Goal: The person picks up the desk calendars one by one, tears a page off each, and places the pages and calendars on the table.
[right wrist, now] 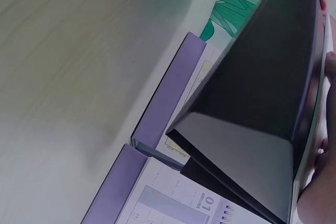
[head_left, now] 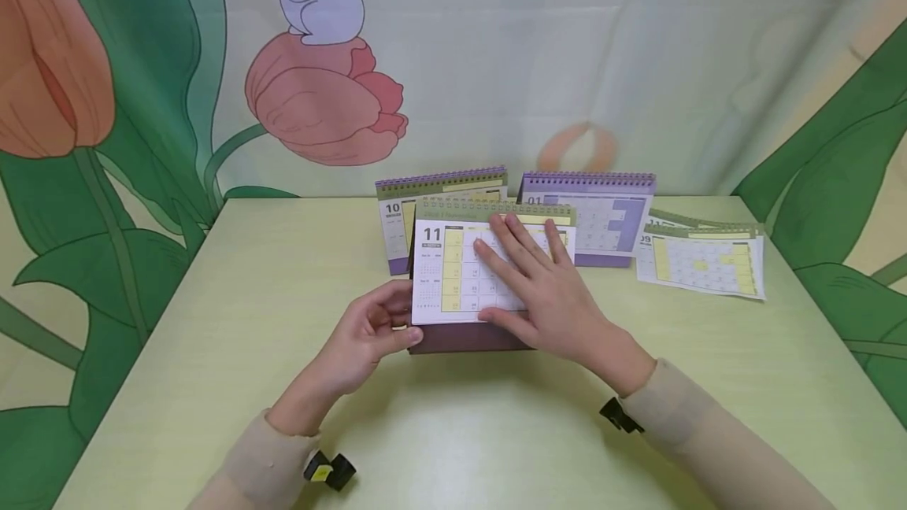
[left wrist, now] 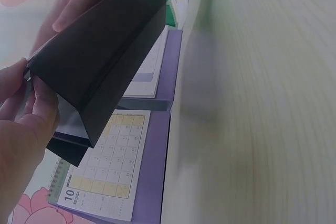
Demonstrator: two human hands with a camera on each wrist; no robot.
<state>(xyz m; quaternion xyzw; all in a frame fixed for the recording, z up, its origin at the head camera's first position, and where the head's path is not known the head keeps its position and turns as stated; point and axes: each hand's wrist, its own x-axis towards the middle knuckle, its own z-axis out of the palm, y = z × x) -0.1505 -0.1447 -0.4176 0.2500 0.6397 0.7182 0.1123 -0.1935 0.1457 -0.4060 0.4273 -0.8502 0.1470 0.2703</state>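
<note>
A desk calendar [head_left: 428, 282] with a dark stand, its page headed 11, is held up in front of me over the table. My left hand [head_left: 364, 333] grips its left edge, thumb at the front and fingers behind. Across the page lies my right hand [head_left: 546, 286], fingers spread and straight, covering much of the date grid. Both wrist views look at the calendar's dark stand [left wrist: 100, 56] from below, with its hollow end showing in the right wrist view.
Behind it stand a calendar [head_left: 393, 234] headed 10 and a purple calendar [head_left: 595, 227] headed 01. Loose calendar sheets [head_left: 697, 270] lie at the right, headed 09 and 11. A printed curtain [head_left: 496, 61] hangs behind the pale table [head_left: 241, 290].
</note>
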